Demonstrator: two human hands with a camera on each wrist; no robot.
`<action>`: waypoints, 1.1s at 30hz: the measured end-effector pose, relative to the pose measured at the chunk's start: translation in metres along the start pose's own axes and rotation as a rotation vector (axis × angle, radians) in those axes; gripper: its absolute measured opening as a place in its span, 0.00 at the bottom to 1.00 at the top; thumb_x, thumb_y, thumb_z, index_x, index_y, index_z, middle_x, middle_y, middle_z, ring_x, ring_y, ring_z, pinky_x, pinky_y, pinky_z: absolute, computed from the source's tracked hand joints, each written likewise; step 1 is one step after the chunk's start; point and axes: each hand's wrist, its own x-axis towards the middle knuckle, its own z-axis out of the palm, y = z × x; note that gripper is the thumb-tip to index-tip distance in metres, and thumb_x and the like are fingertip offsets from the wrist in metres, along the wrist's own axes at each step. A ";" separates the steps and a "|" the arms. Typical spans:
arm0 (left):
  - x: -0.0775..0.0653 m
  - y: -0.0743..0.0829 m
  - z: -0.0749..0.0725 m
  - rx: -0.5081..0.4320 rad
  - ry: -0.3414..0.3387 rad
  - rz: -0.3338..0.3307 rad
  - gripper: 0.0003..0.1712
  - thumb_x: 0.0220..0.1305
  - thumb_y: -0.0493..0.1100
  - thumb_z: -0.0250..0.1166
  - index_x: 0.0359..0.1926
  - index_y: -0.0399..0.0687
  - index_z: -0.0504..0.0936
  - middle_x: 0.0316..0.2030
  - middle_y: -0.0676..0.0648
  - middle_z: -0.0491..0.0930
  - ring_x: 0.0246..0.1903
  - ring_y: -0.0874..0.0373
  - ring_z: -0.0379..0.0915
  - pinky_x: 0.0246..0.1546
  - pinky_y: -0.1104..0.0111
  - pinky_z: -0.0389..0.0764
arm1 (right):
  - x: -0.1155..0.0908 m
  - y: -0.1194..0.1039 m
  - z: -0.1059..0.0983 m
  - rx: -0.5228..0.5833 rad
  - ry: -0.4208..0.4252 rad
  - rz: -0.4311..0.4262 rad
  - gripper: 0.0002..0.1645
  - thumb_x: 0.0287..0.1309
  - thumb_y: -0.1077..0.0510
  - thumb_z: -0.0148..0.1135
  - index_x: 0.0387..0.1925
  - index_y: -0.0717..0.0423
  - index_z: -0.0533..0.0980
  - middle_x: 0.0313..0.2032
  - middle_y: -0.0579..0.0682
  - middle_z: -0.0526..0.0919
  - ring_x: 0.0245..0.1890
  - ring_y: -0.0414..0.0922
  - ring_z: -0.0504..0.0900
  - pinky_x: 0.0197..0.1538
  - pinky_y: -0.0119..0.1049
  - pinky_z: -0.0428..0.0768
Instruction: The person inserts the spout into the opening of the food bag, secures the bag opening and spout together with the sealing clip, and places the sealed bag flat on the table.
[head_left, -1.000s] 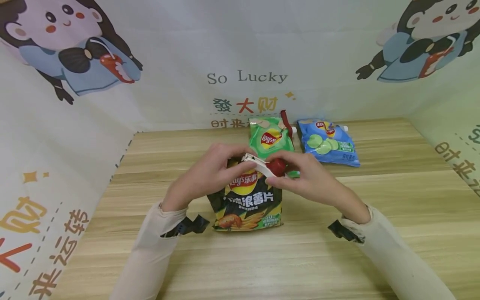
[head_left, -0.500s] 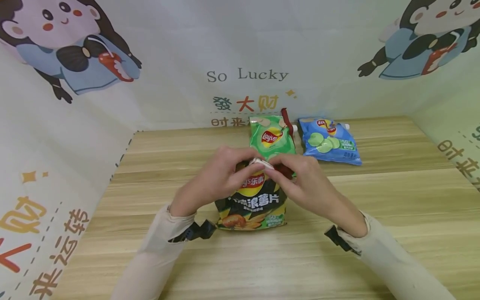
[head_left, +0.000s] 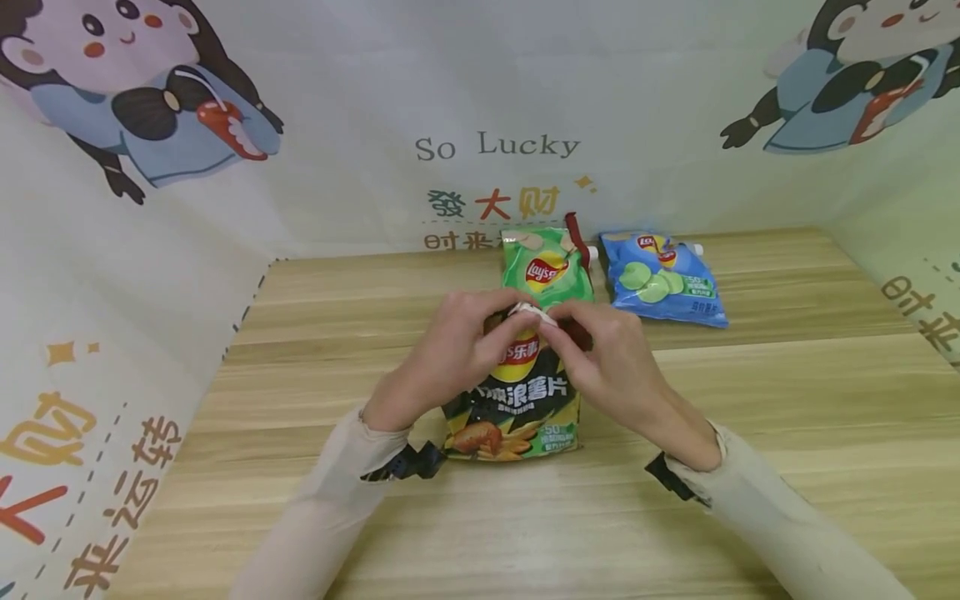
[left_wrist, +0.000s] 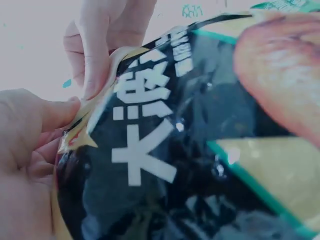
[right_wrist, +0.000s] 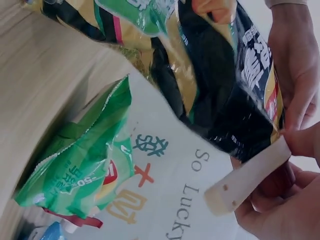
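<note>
In the head view a black and yellow bag of potato chips (head_left: pixel 513 408) is held upright at the middle of the table, its printed front towards me. My left hand (head_left: pixel 465 354) pinches the bag's top edge near its left side, thumb in front. At the same edge my right hand (head_left: pixel 615 358) grips a white bag clip (right_wrist: pixel 250 175), thumb in front and fingers behind. A rounded red part (right_wrist: pixel 276 182) of the clip sits among the right fingers in the right wrist view. In the head view the hands mostly cover the clip, and both thumbs nearly meet there.
Behind the bag lies a green chip bag (head_left: pixel 546 268) with a red clip strip (head_left: pixel 578 239) along one side. A blue chip bag (head_left: pixel 663 279) with a white clip end (head_left: pixel 698 249) lies to its right. A printed cloth backdrop (head_left: pixel 337 167) rises behind the wooden table (head_left: pixel 772 375).
Both hands and the black bag have shifted slightly right. My right hand has moved in towards the left one, and its thumb has come up onto the white clip, covering the red part.
</note>
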 end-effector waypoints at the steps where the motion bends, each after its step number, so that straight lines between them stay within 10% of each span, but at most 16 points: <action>1: 0.001 -0.001 0.000 -0.018 -0.009 -0.027 0.11 0.73 0.41 0.60 0.46 0.39 0.86 0.31 0.49 0.84 0.24 0.64 0.72 0.26 0.72 0.75 | 0.000 0.001 0.000 0.009 -0.003 0.011 0.03 0.62 0.66 0.66 0.36 0.63 0.82 0.26 0.48 0.82 0.22 0.37 0.72 0.24 0.30 0.70; 9: 0.002 -0.002 -0.009 -0.059 -0.104 -0.182 0.12 0.75 0.44 0.58 0.47 0.42 0.84 0.36 0.50 0.83 0.33 0.61 0.77 0.37 0.68 0.80 | 0.001 0.003 -0.001 0.040 -0.043 0.066 0.05 0.65 0.61 0.65 0.37 0.60 0.82 0.24 0.44 0.79 0.21 0.38 0.70 0.23 0.30 0.69; 23: 0.000 0.004 0.007 0.051 -0.007 0.020 0.09 0.71 0.37 0.60 0.37 0.38 0.84 0.24 0.50 0.79 0.21 0.64 0.68 0.22 0.72 0.72 | -0.002 -0.002 -0.002 -0.069 -0.046 0.030 0.07 0.64 0.60 0.65 0.35 0.60 0.86 0.21 0.44 0.82 0.19 0.37 0.70 0.38 0.39 0.66; 33: -0.001 -0.004 -0.003 -0.214 -0.053 -0.131 0.10 0.72 0.39 0.60 0.42 0.40 0.86 0.33 0.48 0.84 0.29 0.60 0.78 0.30 0.66 0.83 | 0.000 -0.005 -0.004 0.017 -0.030 0.098 0.09 0.65 0.58 0.65 0.37 0.59 0.87 0.24 0.44 0.85 0.22 0.38 0.72 0.31 0.35 0.69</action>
